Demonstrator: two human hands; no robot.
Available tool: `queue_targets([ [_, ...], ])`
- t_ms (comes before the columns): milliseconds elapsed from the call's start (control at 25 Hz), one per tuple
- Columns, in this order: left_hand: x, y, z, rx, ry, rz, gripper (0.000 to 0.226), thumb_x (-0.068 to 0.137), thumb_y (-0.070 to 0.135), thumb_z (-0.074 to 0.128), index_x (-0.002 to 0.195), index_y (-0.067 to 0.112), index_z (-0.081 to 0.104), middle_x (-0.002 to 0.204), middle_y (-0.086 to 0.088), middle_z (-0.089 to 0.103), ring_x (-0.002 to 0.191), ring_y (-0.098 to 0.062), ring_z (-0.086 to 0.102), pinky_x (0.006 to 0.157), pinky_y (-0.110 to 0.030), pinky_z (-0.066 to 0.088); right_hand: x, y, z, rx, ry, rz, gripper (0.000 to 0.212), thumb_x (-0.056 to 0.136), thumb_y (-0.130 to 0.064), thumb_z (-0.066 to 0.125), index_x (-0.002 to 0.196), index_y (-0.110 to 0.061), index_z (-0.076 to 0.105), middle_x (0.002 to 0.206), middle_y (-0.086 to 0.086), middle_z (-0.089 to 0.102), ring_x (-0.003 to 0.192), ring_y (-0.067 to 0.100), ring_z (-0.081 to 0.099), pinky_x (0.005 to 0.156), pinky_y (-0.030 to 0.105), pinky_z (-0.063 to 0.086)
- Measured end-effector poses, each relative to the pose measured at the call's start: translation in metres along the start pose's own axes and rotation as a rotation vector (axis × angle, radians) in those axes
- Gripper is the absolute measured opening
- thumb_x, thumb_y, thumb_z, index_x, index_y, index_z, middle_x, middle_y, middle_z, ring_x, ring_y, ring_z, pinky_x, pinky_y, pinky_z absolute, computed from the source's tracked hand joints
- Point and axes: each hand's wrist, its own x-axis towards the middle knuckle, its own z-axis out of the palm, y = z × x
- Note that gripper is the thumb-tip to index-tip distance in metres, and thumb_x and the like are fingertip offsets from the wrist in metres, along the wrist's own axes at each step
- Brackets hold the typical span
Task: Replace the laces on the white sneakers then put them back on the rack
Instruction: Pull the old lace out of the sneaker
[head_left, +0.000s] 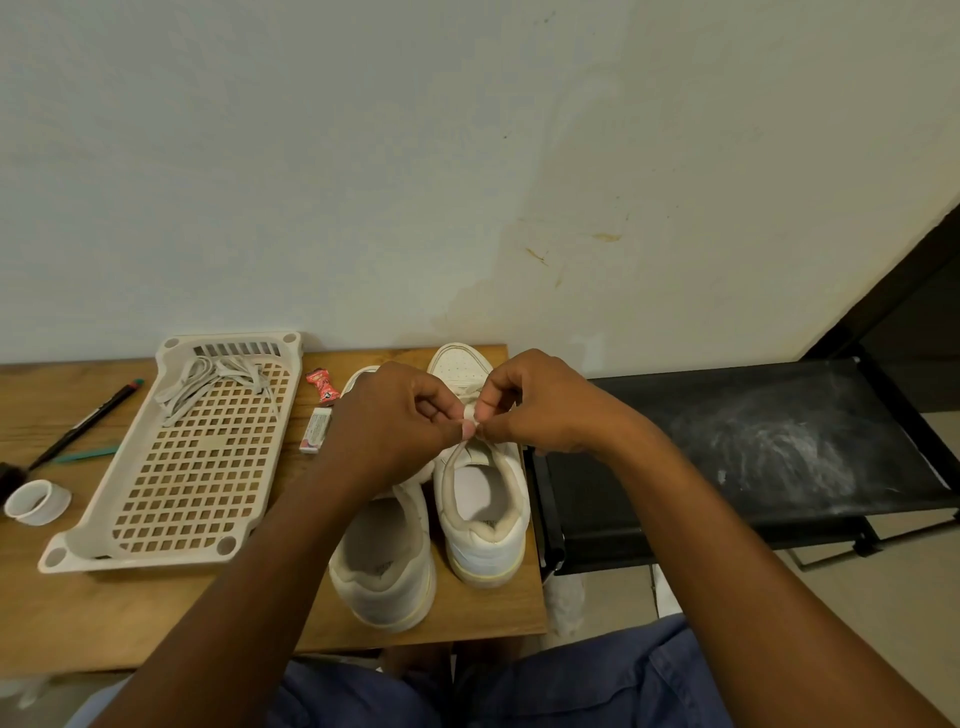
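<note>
Two white sneakers stand side by side on the wooden table, heels toward me: the left sneaker (387, 561) and the right sneaker (485, 514). My left hand (395, 421) and my right hand (540, 405) meet above the right sneaker's tongue. Both pinch a white lace (470, 412) between thumb and fingertips. A loose bundle of grey-white laces (208, 382) lies at the far end of a beige perforated plastic tray (171, 499).
A black shoe rack (769, 447) with a dusty top shelf stands right of the table (93, 613). A black pen (85, 423), a teal stick, a roll of white tape (37, 501), a red wrapper (322, 386) and a small white packet (316, 430) lie on the table.
</note>
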Motion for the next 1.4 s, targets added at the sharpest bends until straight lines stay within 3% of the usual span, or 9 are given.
queue_targets([
  [120,0.001,-0.001,0.0,0.006,-0.006,-0.007,0.01,0.079,0.031,0.087,0.082,0.025,0.081,0.069,0.01,0.074,0.069,-0.007,0.07,0.078,-0.042,0.062,0.001,0.002,0.0,-0.005,0.014,0.035,0.02,0.083,-0.032,0.083,0.087,-0.014,0.078,0.086,0.004,0.076,0.08,0.025,0.073,0.065,0.035,0.062],
  [280,0.0,-0.001,-0.003,0.064,-0.017,-0.052,0.008,0.08,0.033,0.083,0.075,0.029,0.078,0.065,0.016,0.073,0.068,-0.004,0.069,0.079,-0.043,0.062,0.002,0.004,-0.001,-0.026,0.055,0.133,0.019,0.085,-0.027,0.079,0.089,-0.009,0.077,0.085,0.009,0.078,0.078,0.027,0.077,0.065,0.039,0.066],
  [480,-0.003,-0.001,-0.005,0.152,0.058,-0.099,0.008,0.073,0.04,0.073,0.07,0.032,0.073,0.063,0.017,0.068,0.068,-0.004,0.064,0.078,-0.041,0.061,-0.004,0.001,-0.004,0.054,0.001,0.123,0.013,0.089,-0.02,0.075,0.099,-0.012,0.073,0.095,0.01,0.076,0.079,0.02,0.074,0.061,0.03,0.063],
  [680,-0.004,0.005,0.0,0.035,-0.022,-0.063,0.018,0.069,0.048,0.075,0.076,0.031,0.073,0.068,0.014,0.069,0.069,-0.009,0.066,0.076,-0.044,0.062,-0.004,-0.004,-0.001,0.067,-0.017,0.007,0.01,0.087,-0.017,0.078,0.094,-0.01,0.075,0.084,0.002,0.07,0.07,0.011,0.062,0.055,0.024,0.054],
  [880,-0.005,0.001,-0.003,0.097,0.173,-0.121,0.009,0.075,0.034,0.076,0.075,0.031,0.067,0.069,0.015,0.068,0.07,-0.005,0.065,0.078,-0.043,0.06,-0.003,-0.002,-0.002,0.112,-0.03,0.025,0.024,0.091,-0.018,0.074,0.096,0.006,0.069,0.076,0.003,0.063,0.06,0.009,0.054,0.049,0.022,0.046],
  [1040,-0.009,0.007,0.0,0.091,0.389,-0.007,0.013,0.073,0.02,0.075,0.076,0.03,0.066,0.07,0.015,0.066,0.069,-0.005,0.063,0.069,-0.033,0.055,-0.004,-0.005,0.001,0.154,-0.057,-0.008,0.028,0.091,-0.014,0.075,0.09,0.012,0.063,0.073,0.006,0.057,0.057,0.007,0.048,0.05,0.02,0.041],
  [1160,-0.011,0.01,0.003,0.085,0.436,0.035,0.02,0.075,0.015,0.073,0.085,0.032,0.067,0.075,0.016,0.066,0.072,-0.003,0.062,0.068,-0.028,0.051,-0.006,-0.009,-0.003,0.345,-0.003,-0.031,0.017,0.09,-0.01,0.075,0.086,0.003,0.066,0.074,0.008,0.057,0.058,0.006,0.048,0.048,0.016,0.038],
  [1280,-0.01,0.01,-0.001,0.059,0.476,0.027,0.018,0.079,0.02,0.071,0.092,0.031,0.07,0.078,0.016,0.068,0.074,-0.002,0.063,0.067,-0.025,0.049,-0.008,-0.011,-0.01,0.639,0.032,-0.036,0.014,0.091,-0.013,0.075,0.09,-0.002,0.066,0.077,0.007,0.063,0.06,0.011,0.048,0.047,0.023,0.029],
  [1400,-0.006,0.007,-0.009,-0.029,0.566,-0.035,0.016,0.079,0.019,0.07,0.09,0.031,0.072,0.076,0.017,0.068,0.071,0.0,0.063,0.064,-0.019,0.045,-0.008,-0.011,-0.018,0.972,0.118,-0.056,0.017,0.091,-0.01,0.072,0.082,-0.013,0.057,0.073,0.002,0.057,0.053,0.011,0.037,0.048,0.027,0.019],
])
